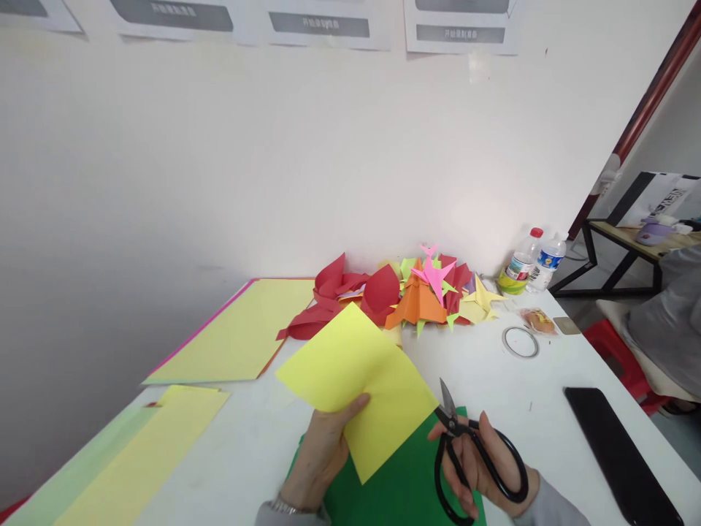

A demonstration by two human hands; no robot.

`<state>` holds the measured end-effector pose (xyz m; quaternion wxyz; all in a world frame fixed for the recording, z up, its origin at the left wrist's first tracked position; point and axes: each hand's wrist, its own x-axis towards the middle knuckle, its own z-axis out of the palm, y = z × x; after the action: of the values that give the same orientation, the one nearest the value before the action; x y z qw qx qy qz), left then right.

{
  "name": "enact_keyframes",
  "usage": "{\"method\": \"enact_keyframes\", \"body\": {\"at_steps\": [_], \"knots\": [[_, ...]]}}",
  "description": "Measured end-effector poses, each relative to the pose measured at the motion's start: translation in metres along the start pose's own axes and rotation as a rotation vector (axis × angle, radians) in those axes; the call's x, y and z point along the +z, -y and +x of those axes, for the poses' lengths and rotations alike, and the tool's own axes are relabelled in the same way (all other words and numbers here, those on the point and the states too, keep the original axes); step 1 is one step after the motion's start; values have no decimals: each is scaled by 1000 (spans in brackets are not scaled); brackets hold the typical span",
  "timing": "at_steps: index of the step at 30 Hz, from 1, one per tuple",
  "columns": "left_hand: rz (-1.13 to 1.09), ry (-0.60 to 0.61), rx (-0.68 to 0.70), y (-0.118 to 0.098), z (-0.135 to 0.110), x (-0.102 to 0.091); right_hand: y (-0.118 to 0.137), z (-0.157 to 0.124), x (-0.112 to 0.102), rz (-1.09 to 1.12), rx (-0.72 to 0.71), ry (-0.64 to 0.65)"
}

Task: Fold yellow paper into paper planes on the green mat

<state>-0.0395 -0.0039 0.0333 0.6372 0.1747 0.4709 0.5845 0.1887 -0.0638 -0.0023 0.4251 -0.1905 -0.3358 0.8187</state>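
My left hand [320, 453] pinches the lower edge of a yellow paper sheet [358, 383] and holds it up, tilted, above the white table [493, 380]. My right hand [479, 467] grips black scissors [471, 456] through the handle loops; the blades are closed and point up towards the sheet's right corner. A green sheet [394, 489] lies flat on the table under both hands.
A pile of cut red, orange, pink and yellow paper shapes [405, 292] lies at the back. Large yellow sheets [241, 332] lie to the left. A tape roll [520, 342], two bottles [534, 264] and a black phone [621, 453] sit at the right. Another person's clothing [665, 329] shows at the far right.
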Motion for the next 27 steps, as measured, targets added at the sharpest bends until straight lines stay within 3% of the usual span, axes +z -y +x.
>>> {"method": "enact_keyframes", "body": {"at_steps": [27], "knots": [[15,22,-47,4,0,-2,5,1,4,22,42,50]]}}
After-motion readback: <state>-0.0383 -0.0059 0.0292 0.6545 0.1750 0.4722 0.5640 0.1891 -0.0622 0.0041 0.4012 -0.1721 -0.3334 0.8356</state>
